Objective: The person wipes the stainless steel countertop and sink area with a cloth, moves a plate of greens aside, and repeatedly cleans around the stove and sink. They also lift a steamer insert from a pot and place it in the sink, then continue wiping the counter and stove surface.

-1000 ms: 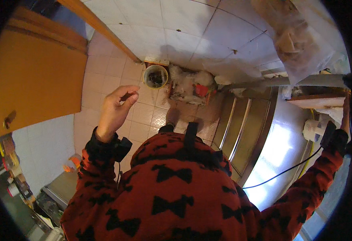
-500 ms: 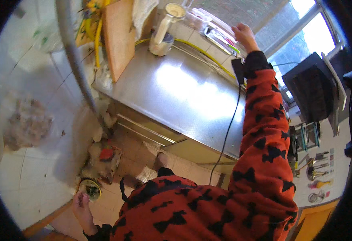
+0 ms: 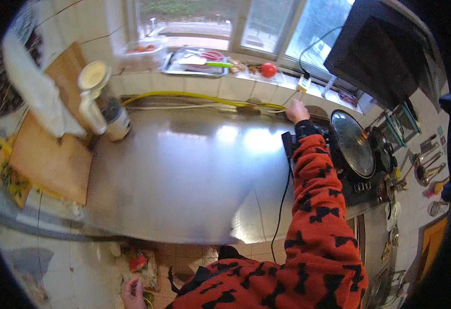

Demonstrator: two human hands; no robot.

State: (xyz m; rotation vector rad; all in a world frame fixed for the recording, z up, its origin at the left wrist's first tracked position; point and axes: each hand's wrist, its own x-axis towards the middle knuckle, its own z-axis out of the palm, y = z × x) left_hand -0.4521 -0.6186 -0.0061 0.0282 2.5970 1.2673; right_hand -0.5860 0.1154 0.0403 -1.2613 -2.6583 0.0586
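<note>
White socket block (image 3: 303,84) is sitting just beyond the right hand (image 3: 297,110), roughly at its twelve o'clock; from my end I'm seeing curled fingers but cannot tell whether they're gripping anything. Toward seven o'clock, the left hand (image 3: 132,294) is showing low, its grip unclear.

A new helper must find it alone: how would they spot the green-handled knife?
Face the window behind the steel counter and look along its sill. Between a clear plastic box on the left and a round red item on the right lies a shiny tray, with the knife on it. Its pale blade and green handle set it apart from the red-looped item beside it.
</note>
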